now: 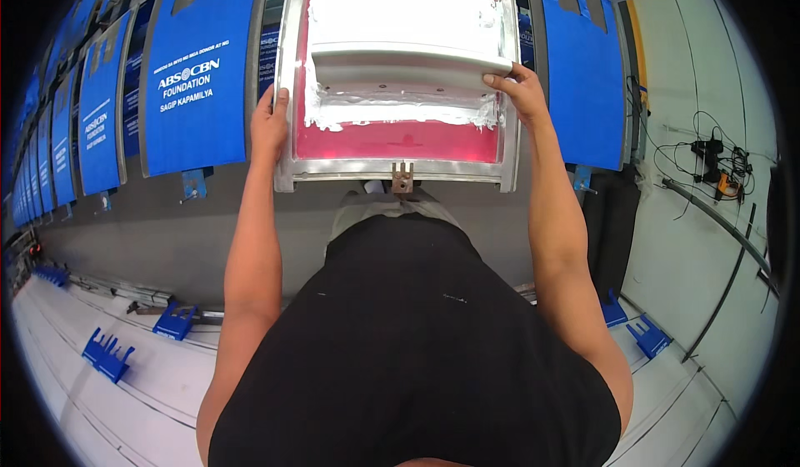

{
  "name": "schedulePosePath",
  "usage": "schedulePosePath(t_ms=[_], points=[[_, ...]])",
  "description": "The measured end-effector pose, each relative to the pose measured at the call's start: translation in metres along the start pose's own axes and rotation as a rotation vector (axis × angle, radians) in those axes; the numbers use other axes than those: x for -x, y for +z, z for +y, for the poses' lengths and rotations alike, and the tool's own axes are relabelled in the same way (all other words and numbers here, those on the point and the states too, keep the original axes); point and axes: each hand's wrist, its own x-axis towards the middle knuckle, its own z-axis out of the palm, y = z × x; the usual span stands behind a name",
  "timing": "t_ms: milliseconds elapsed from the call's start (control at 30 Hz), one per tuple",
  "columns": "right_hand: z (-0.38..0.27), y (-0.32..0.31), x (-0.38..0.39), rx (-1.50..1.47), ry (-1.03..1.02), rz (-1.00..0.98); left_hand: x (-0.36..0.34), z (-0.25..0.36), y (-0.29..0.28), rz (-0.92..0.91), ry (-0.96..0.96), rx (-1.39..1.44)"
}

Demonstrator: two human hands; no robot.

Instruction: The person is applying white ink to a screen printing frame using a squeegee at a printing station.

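A silver-framed printing screen (pixel 505 154) lies in front of me, its mesh (pixel 367 144) dark pink. Thick white ink (pixel 400 4) covers most of the mesh and ends in ragged edges. Across it rests a wide grey squeegee (pixel 392 72). My left hand (pixel 269 125) is closed on the left rail of the frame, thumb on top, fingers mostly hidden below. At the squeegee's right end, my right hand (pixel 521 92) grips with the thumb over its near face; the other fingers are partly hidden beside the right rail. A metal bracket (pixel 402 179) sits at the frame's near edge.
Blue printed fabric panels (pixel 196 125) lie in a long row to the left, and another blue panel (pixel 583 92) is at the right. Black cables and adapters (pixel 721 163) lie on the pale floor at the far right. Blue cut pieces (pixel 108 354) lie behind me.
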Motion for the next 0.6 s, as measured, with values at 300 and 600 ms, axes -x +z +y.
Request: schedulePosePath(t_ms=[300, 600], points=[[-0.002, -0.002, 0.003, -0.008, 0.043, 0.015, 0.011, 0.003, 0.006, -0.011, 0.051, -0.004], [-0.001, -0.002, 0.001, 0.015, 0.062, -0.051, 0.005, -0.008, 0.007, 0.037, -0.082, 0.017]])
